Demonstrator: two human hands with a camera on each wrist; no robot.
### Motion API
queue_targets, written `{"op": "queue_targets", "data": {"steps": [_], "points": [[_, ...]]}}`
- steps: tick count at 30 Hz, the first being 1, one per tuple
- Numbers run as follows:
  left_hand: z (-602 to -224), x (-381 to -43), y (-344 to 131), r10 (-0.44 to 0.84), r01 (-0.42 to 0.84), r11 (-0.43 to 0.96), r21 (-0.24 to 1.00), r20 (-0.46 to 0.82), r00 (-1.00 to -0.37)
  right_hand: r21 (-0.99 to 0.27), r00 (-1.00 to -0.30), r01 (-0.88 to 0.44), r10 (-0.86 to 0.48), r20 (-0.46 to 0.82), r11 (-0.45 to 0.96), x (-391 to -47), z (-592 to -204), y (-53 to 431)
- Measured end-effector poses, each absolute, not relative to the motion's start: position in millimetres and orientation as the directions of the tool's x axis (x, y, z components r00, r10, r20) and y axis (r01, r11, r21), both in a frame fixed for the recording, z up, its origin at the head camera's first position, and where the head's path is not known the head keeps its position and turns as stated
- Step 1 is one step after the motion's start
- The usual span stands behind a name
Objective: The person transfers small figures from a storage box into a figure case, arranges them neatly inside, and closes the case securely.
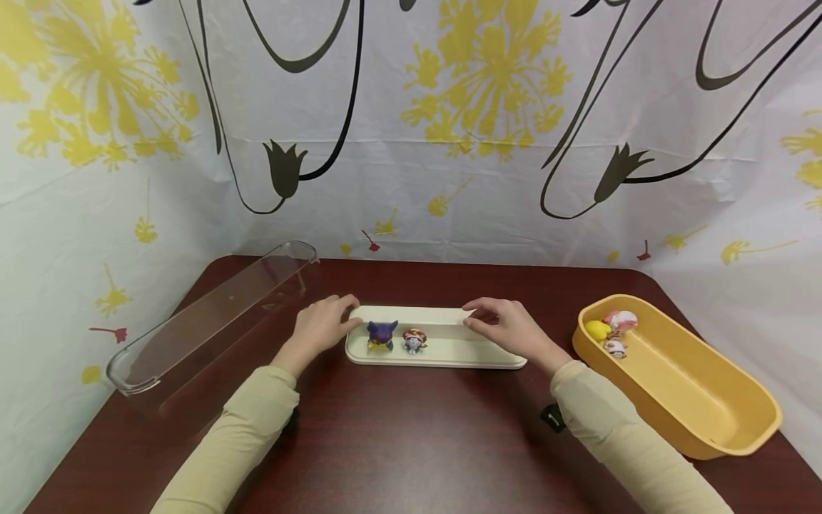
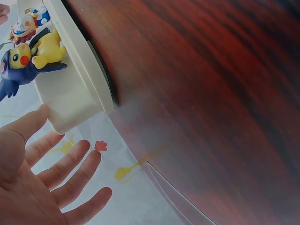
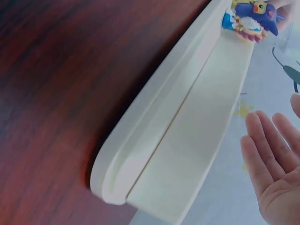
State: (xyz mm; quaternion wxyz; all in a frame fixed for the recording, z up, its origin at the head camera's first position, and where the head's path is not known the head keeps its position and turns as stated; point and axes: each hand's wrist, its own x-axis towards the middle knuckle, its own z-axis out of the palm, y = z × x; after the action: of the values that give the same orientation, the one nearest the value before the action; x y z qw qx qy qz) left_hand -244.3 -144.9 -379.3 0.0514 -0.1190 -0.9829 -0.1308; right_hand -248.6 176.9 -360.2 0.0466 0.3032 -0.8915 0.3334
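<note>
On the brown table (image 1: 411, 435), the cream stand (image 1: 459, 351) bears 2 figurines (image 1: 414, 341); the left hand (image 1: 322, 325) (fingers spread) is at its left end, the right hand (image 1: 509, 328), fingers loosely extended, near its right part.

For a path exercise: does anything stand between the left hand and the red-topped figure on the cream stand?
Yes: the purple-hooded figure is on the cream stand between the left hand and the red-topped figure, likely blocking a sideways reach.
</note>
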Motion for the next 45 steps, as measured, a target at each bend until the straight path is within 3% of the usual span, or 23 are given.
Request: {"op": "queue_targets", "data": {"steps": [22, 45], "points": [[-379.7, -244.3, -144.4, 0.217, 0.242, 0.939, 0.243, 0.125, -0.968, -0.461, -0.824, -0.566, -0.468, 0.319, 0.683, -249.4, -331.6, 231.2], [-380.3, -245.0, -143.9, 0.202, 0.224, 0.942, 0.249, 0.111, -0.973, -0.398, -0.903, -0.420, -0.330, 0.276, 0.815, -243.4, -299.2, 291.8]]}}
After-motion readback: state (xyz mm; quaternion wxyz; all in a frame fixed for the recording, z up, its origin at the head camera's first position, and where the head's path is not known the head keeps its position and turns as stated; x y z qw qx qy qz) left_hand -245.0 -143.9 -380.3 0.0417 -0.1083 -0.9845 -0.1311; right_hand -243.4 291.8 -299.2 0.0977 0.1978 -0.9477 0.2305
